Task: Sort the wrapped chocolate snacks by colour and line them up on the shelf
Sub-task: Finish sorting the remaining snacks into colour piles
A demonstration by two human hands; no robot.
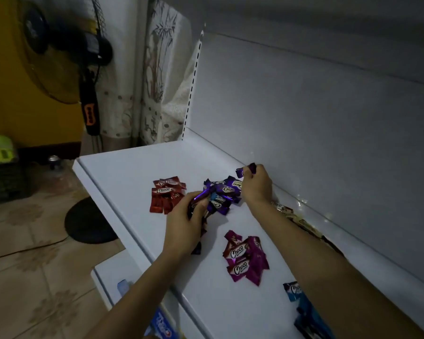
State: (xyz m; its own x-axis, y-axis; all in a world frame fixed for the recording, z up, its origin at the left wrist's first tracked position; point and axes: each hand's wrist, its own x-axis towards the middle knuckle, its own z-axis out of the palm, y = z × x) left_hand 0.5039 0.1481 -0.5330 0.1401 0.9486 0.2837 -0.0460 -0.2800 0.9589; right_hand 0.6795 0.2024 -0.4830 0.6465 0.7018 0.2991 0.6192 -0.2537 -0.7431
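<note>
Blue foil-wrapped snacks [301,304] sat lower right on the white metal shelf [132,172]. Magenta pile [246,260] was at centre, red pile [167,195] centre-left, and cream-brown ones [301,221] ran along the back edge. Mid-sort, purple batch: right hand [256,184] pinched one purple-wrapped snack [246,170] just past the purple heap [224,194], near the back panel [328,130]. Left hand [185,228] was curled round another purple piece [202,195], maybe more, couldn't tell. Hands apart. Next, as I read it: lay the purples in a row by the panel, clear of the heap.

Bare shelf [132,165] far left, red snacks [167,195] beside, back panel [304,113] behind
</note>
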